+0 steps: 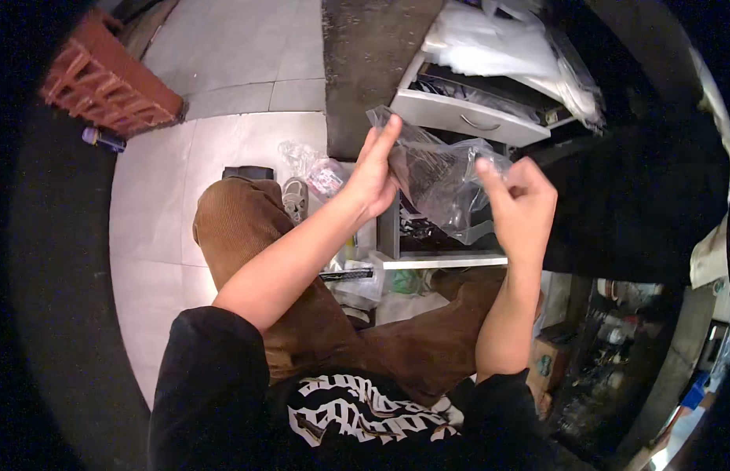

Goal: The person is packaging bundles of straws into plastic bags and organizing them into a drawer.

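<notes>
A clear plastic bag (441, 171) stretches between my two hands above an open drawer (447, 259). My left hand (376, 168) grips its left side, thumb pointing up. At its right side my right hand (518, 194) pinches the plastic between thumb and curled fingers. Thin dark strands show through the film; whether they are in the bag or behind it I cannot tell. Small dark and silvery items (418, 226) lie in the drawer, partly hidden by the bag.
A second grey drawer (471, 115) stands open beyond, with white plastic bags (488, 41) above it. Plastic packages (326, 176) lie on the tiled floor beside a shoe (295, 200). A reddish-brown crate (112, 82) and a small bottle (103, 140) are at upper left.
</notes>
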The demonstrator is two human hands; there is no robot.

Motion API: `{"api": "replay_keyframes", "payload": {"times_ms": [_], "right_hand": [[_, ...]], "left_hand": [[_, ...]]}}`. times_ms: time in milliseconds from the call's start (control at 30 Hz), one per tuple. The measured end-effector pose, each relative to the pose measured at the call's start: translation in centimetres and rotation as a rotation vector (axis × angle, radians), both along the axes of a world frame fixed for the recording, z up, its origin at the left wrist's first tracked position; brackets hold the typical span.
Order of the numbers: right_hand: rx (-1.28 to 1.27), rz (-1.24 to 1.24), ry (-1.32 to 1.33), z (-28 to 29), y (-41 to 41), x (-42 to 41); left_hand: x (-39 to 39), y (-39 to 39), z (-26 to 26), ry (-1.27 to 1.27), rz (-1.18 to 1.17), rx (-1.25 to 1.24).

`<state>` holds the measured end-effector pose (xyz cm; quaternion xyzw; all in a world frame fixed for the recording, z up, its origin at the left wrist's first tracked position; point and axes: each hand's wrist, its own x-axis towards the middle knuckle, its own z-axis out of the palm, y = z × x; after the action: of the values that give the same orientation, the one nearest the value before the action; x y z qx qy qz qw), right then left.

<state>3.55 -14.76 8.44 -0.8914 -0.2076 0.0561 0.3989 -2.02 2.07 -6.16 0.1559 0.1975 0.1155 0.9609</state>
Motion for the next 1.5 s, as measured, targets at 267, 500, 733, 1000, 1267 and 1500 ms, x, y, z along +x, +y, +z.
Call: {"api": "replay_keyframes", "payload": {"times_ms": [267, 500, 733, 1000, 1267, 1500], "right_hand": [[0.088, 0.653, -0.288, -3.8, 1.5, -0.1], [-0.087, 0.619, -0.441, -5.5, 3.0, -0.7], [0.045, 0.485, -0.338, -5.2, 2.7, -0.2], [0.168, 0.541, -0.487, -7.6, 4.8, -6.5], [0.48, 0.424, 0.214, -3.9, -0.2, 3.7], [-0.766, 0.284, 0.176, -31.4, -6.0, 17.2]], "left_hand": [[0.1, -1.7, 2.4, -0.042, 0.154, 0.26], [-0.6, -1.3, 3.5, -0.002, 0.026, 0.192], [-0.4, -1.0, 1.9, -0.067, -0.067, 0.031], [-1.5, 0.8, -1.2, -0.323, -0.215, -0.016], [-5.7, 7.2, -1.3, -0.065, 0.28, -0.116], [-4.1, 8.7, -0.8, -0.129, 0.419, -0.063]]}}
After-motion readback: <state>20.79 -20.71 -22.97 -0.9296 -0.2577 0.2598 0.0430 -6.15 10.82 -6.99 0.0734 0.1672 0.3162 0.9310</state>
